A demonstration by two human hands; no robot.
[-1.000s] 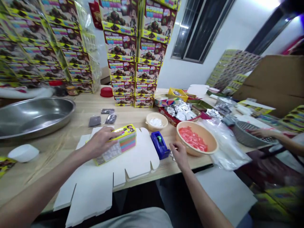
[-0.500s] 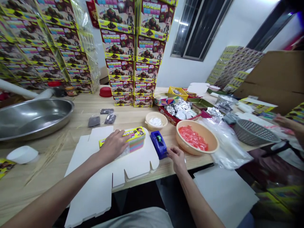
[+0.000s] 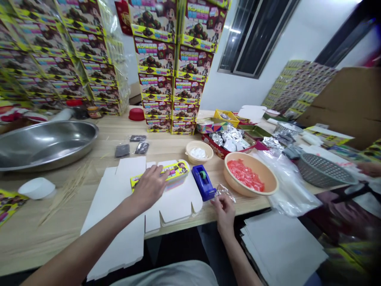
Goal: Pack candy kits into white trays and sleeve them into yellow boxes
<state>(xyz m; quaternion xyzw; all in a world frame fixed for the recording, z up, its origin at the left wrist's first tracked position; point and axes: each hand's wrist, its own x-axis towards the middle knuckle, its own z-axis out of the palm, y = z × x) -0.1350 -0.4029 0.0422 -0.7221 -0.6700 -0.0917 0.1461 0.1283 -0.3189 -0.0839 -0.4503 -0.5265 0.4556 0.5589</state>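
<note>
My left hand (image 3: 150, 184) is closed over a small yellow printed carton (image 3: 178, 171) with striped sides, gripping it from above. Beneath the carton lie flat white cardboard blanks (image 3: 119, 212), stacked near the table's front edge. To the right stands a blue tape dispenser (image 3: 204, 183) with a green roll in it. My right hand (image 3: 224, 212) is at the dispenser's front end, thumb and fingers pinched together; whatever is between them is too thin to make out. Just behind those fingers is a crinkled silvery wrapper (image 3: 226, 192).
A peach bowl of red wrapped pieces (image 3: 245, 176) sits right of the dispenser, a small bowl with white contents (image 3: 199, 153) behind it. Clear plastic bags (image 3: 291, 186) hang over the edge. Stacked printed boxes (image 3: 171, 79) rise behind; a steel basin (image 3: 50, 145) stands left. A co-worker's hand (image 3: 369, 169) shows far right.
My right hand has drawn slightly down and toward me from the dispenser's end, uncovering the silvery wrapper. The carton has tilted a little under my left hand. The whole view has shifted slightly.
</note>
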